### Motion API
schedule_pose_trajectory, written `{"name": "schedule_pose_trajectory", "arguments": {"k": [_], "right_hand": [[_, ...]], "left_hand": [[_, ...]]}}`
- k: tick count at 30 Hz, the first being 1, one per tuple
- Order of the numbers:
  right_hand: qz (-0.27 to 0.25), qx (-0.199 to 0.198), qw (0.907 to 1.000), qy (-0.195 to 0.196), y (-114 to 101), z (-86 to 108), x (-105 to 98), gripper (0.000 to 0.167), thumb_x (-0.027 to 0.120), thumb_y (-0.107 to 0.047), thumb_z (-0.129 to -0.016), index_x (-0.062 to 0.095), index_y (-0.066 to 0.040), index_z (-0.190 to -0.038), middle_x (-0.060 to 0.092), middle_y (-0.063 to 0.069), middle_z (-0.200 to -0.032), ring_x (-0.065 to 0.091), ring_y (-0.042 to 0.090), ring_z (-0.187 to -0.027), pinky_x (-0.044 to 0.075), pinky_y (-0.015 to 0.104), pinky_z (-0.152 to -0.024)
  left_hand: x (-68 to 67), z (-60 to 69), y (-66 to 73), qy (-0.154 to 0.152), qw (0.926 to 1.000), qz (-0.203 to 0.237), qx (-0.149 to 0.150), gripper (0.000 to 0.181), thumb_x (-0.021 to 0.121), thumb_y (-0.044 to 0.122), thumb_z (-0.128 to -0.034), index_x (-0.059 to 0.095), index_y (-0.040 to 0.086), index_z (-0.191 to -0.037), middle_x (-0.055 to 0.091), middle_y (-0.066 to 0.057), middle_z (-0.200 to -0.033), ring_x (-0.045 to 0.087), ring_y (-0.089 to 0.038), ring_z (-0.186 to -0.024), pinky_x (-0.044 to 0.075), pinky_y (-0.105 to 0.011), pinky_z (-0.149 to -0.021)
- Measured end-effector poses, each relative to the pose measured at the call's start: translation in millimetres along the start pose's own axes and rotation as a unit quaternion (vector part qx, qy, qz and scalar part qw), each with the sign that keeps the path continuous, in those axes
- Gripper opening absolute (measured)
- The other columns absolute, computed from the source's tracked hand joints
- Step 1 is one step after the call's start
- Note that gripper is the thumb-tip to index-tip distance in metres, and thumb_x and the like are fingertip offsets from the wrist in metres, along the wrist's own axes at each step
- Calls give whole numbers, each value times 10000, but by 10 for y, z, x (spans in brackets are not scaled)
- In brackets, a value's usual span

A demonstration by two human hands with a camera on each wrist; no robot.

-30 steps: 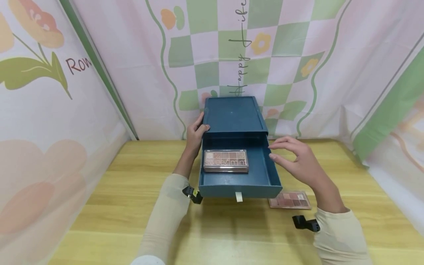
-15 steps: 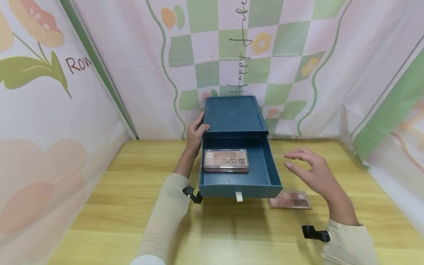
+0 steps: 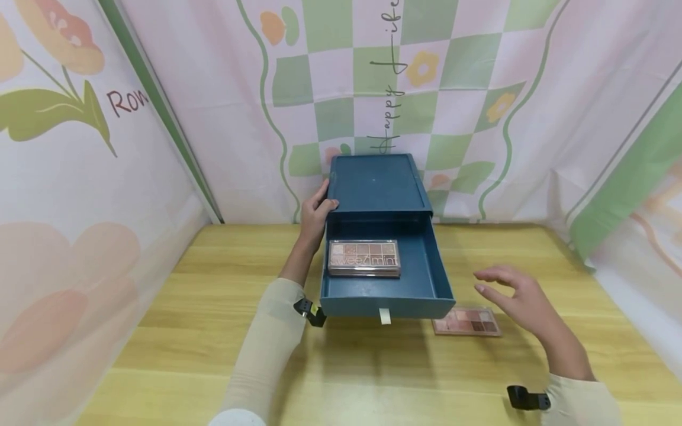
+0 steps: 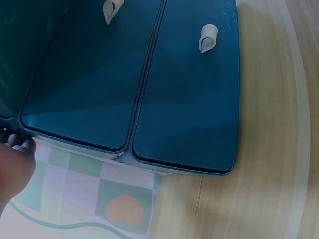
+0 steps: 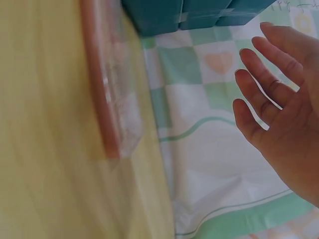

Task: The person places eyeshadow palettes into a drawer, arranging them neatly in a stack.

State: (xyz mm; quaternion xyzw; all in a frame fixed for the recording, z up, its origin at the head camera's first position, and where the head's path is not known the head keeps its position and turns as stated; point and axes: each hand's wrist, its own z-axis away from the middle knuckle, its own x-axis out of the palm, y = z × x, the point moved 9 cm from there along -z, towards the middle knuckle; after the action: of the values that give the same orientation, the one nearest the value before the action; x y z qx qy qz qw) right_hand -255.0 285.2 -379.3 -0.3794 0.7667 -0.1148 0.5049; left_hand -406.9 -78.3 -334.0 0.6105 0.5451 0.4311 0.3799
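A dark blue drawer cabinet (image 3: pixel 377 182) stands upright on the table, its top drawer (image 3: pixel 388 307) pulled out. Inside that drawer, toward the left, lies an eyeshadow palette (image 3: pixel 364 258) with a clear lettered lid. My left hand (image 3: pixel 314 218) holds the cabinet's upper left side, thumb at the top front edge; the left wrist view shows only part of this hand (image 4: pixel 16 167). To the right of the drawer, my right hand (image 3: pixel 524 299) hovers with fingers apart and nothing in them. Below it and to the left, a second eyeshadow palette (image 3: pixel 467 322) lies on the table, partly behind the drawer's corner.
Two lower drawers (image 4: pixel 187 99) are closed, each with a pale pull loop (image 4: pixel 208 38). The cabinet stands on a wood-grain table (image 3: pixel 213 331). Patterned fabric (image 3: pixel 330 77) hangs behind it and along both sides.
My right hand has moved away from the drawer's right side, rightward and toward me, near the palette on the table. My left hand, the cabinet and both palettes stay put.
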Motion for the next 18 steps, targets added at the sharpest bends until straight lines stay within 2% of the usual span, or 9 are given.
{"name": "schedule_pose_trajectory", "arguments": {"k": [3,5,12,18], "right_hand": [[-46,92,9999,-18,74,41,2,242,747,-29,-866,757,-51,-1106,648,-220,-1079,468,-257,-1033,354,-29,-882],[-32,179,9998,-45,119,67,4,238,748,-40,-869,756,-54,-1106,644,-237,-1083,463,-262,-1031,355,-26,-877],[46,410,9989,-237,260,164,61,224,736,-66,-887,747,-25,-1108,738,88,-1060,489,-240,-993,375,-5,-860],[71,617,9971,-444,364,252,113,244,740,-109,-894,744,-45,-1130,748,66,-1080,474,-252,-997,391,23,-851]], "left_hand": [[2,-13,3,-27,10000,22,-3,738,529,113,-841,369,-18,-1549,320,-185,-1657,261,-272,-1572,227,-431,-1286],[-1,-13,0,-24,10000,39,-21,739,531,110,-841,365,-19,-1549,314,-184,-1659,253,-270,-1575,222,-432,-1287],[-5,-10,18,46,10000,-5,-7,739,538,113,-830,385,-15,-1541,337,-172,-1651,262,-265,-1572,228,-429,-1285],[-6,3,36,89,9999,-61,36,735,541,117,-823,401,-23,-1531,353,-189,-1639,278,-274,-1565,237,-434,-1281]]}}
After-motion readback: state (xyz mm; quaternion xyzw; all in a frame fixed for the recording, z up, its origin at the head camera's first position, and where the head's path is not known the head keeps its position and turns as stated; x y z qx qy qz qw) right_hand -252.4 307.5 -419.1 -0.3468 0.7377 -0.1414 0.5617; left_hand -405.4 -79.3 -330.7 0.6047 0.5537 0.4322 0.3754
